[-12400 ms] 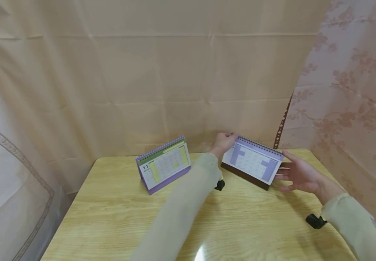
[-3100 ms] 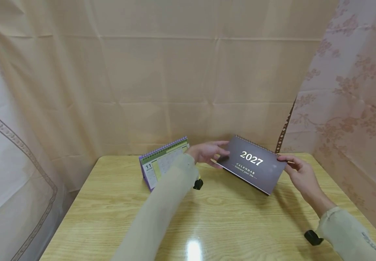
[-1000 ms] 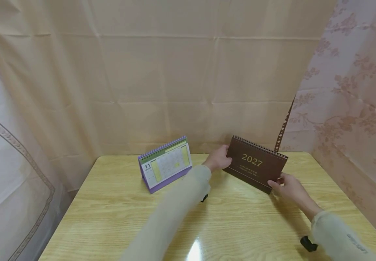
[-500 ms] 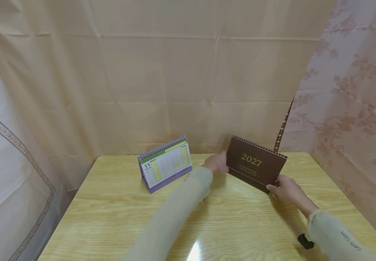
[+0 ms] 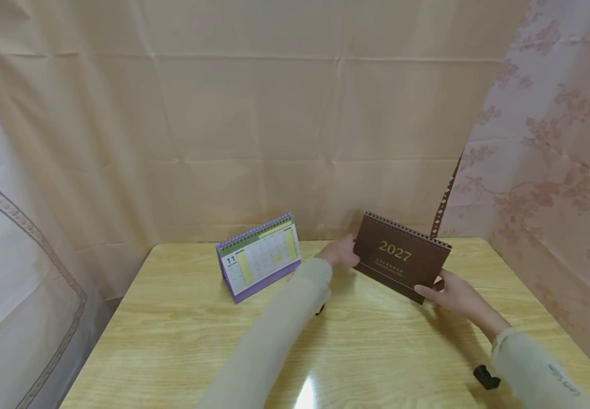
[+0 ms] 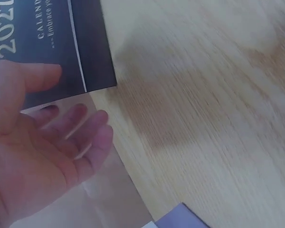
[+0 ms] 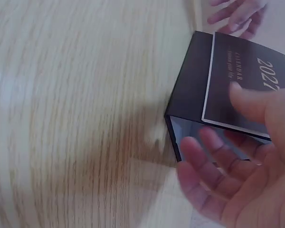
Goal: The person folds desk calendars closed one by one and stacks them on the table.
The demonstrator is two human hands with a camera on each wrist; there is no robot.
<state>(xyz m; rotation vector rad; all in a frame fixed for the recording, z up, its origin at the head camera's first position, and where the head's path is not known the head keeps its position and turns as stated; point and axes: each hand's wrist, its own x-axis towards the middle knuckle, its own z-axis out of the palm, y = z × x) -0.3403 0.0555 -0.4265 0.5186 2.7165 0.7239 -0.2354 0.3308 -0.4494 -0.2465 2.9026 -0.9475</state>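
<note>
A dark brown spiral desk calendar [image 5: 397,253] stands propped as a tent at the table's back right, its "2027 CALENDAR" cover facing front. My left hand [image 5: 340,253] holds its left edge; the left wrist view has the thumb over the cover and the other fingers [image 6: 92,142] loosely bent beside and behind the edge. At the lower right corner my right hand [image 5: 456,294] holds it, thumb on the cover and fingers [image 7: 213,156] curled at the hollow open side. Left of it stands a purple desk calendar [image 5: 259,261], turned to a page marked 11.
The wood-grain table [image 5: 377,352] has its back edge close to a beige curtain [image 5: 249,113]. A floral cloth [image 5: 556,170] hangs along the right side, and a white one [image 5: 13,272] on the left. A black wrist device [image 5: 486,376] sits under the right sleeve.
Earlier the brown calendar showed a purple month page; then its cover was swung over, and now lies flat on the front. Since then the hands have shifted only slightly at its edges.
</note>
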